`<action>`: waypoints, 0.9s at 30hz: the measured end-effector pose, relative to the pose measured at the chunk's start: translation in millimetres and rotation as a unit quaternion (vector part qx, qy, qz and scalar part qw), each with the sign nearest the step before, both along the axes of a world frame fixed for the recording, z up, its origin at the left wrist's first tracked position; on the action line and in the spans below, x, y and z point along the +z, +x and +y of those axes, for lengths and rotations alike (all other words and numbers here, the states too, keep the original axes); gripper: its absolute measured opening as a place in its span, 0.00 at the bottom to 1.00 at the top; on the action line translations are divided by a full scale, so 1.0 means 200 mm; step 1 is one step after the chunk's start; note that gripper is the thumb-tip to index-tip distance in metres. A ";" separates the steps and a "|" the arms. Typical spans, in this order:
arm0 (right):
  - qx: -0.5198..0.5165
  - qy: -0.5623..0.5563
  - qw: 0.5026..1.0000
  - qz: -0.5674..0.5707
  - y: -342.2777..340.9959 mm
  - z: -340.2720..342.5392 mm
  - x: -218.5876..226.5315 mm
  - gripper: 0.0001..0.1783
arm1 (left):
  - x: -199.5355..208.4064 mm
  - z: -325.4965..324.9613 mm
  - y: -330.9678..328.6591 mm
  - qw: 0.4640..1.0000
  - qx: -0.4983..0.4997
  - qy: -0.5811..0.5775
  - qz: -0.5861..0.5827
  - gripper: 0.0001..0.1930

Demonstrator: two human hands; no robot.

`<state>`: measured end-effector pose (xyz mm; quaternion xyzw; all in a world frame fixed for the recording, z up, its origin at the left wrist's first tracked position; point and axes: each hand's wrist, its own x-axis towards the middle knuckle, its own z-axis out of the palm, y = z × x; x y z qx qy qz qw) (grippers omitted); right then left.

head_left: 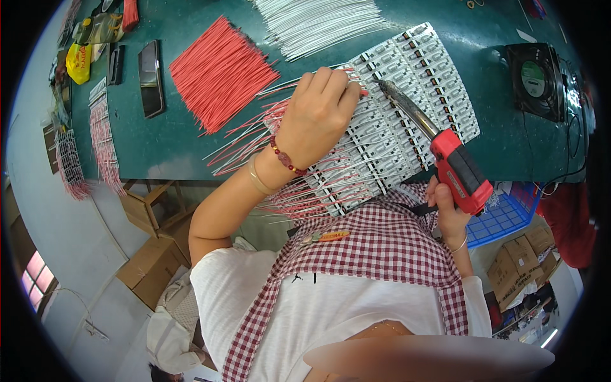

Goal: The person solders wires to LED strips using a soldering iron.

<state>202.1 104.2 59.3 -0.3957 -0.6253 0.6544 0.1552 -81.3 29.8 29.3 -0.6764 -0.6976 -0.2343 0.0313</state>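
A panel of white circuit boards (pixel 414 83) lies tilted across the table edge, with rows of small parts. Red and white wires (pixel 242 143) stick out from its left side. My left hand (pixel 321 114) rests over the panel, its fingers curled in a pinch on a thin wire, which they largely hide. My right hand (pixel 447 210) grips a red and black soldering gun (pixel 459 172) by its handle. The dark tip of the gun points at the panel just right of my left fingertips.
A pile of red wires (pixel 219 73) and a pile of white wires (pixel 318 25) lie on the green table (pixel 133 149). A phone (pixel 151 79) is at left, near wired strips (pixel 104 134). A black fan (pixel 536 81) stands at right. Below are a blue basket (pixel 509 213) and cardboard boxes (pixel 149 267).
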 end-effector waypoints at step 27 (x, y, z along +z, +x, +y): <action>0.018 0.043 0.999 -0.016 0.10 -0.03 -0.09 0.11 | -0.01 -0.02 0.08 0.999 0.007 0.033 0.011 0.13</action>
